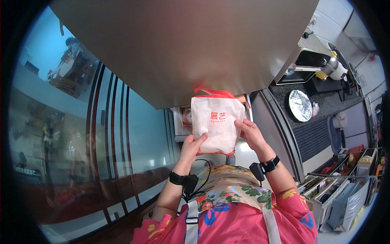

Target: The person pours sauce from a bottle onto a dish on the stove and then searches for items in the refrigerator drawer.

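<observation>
Both of my hands hold a white plastic food bag (217, 128) with red edges and red writing on its front. My left hand (194, 145) grips its lower left side, thumb across the front. At the right edge, my right hand (250, 131) pinches it between thumb and fingers. The red top of the bag stands up loosely; whether it is unsealed I cannot tell. Behind and below the bag is a pulled-out drawer (182, 134) of a fridge or freezer, with packaged items (186, 117) in it, mostly hidden by the bag.
A large metallic appliance door (195, 48) spans the space ahead. To my right stands an open lower door (278, 122). On the dark counter are a foil-covered round dish (300, 105) and a toaster oven (304, 65). Glass sliding doors (140, 131) line the left. Storage bins (326, 192) stand at lower right.
</observation>
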Tool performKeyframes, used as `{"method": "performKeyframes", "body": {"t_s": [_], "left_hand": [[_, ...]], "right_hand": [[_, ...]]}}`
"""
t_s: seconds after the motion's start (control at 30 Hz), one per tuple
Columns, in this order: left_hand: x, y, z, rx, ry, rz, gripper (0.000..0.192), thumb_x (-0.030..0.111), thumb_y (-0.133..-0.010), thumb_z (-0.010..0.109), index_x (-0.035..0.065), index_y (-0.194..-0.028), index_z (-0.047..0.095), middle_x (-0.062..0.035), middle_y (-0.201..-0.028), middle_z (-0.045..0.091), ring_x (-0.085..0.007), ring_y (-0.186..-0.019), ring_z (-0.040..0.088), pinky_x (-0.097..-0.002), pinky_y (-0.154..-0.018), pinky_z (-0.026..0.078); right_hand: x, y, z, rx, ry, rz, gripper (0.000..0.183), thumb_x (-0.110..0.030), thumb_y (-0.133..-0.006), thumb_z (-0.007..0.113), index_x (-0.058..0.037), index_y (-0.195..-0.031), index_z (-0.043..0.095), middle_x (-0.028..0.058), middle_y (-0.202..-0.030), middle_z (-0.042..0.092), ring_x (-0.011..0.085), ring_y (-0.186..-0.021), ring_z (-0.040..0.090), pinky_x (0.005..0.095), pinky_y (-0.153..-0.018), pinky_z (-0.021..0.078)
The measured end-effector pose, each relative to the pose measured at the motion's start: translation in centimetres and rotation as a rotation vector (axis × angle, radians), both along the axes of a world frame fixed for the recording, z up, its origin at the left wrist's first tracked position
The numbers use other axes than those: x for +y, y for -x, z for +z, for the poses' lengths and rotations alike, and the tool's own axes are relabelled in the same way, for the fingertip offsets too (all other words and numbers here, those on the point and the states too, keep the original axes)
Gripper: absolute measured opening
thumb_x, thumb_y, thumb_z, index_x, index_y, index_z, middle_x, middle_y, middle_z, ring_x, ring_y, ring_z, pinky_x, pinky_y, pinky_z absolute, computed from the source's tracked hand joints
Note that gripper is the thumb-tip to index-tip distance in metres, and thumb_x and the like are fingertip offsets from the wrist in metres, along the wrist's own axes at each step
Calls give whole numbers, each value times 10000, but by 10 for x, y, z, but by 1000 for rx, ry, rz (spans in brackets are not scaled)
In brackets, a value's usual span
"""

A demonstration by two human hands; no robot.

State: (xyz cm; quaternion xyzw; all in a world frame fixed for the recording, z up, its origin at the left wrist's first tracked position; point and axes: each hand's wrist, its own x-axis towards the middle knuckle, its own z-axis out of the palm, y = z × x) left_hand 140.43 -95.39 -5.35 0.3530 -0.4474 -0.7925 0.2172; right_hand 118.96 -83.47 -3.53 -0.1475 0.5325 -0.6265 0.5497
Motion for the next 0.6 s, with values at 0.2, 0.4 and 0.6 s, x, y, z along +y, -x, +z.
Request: {"method": "performKeyframes", "body": {"t_s": [0.2, 0.4, 0.6], "left_hand": [[-1, 2, 3, -28, -12, -8, 438, 231, -882, 692, -72, -1171, 566, -117, -1106, 650, -153, -976, 616, -278, -841, 485], [-2, 2, -1, -4, -13, -11, 429, 229, -882, 691, -71, -1165, 572, -116, -1091, 657, -150, -956, 624, -274, -831, 489], [-3, 3, -1, -12, -15, -8, 429, 233, -885, 688, -75, -1161, 575, -119, -1090, 658, -149, -952, 626, -275, -826, 490]], "right_hand": [[0, 1, -4, -6, 0, -14, 281, -266, -929, 620, -52, -1109, 643, 20, -1001, 674, 105, -896, 614, 282, -816, 467], [0, 1, -1, -6, 7, -11, 287, -269, -924, 626, -49, -1108, 647, 16, -1000, 673, 102, -892, 608, 271, -819, 454], [-2, 4, -4, 10, 8, -7, 268, -268, -919, 635, -57, -1083, 658, 7, -986, 675, 94, -874, 607, 271, -810, 456]]}}
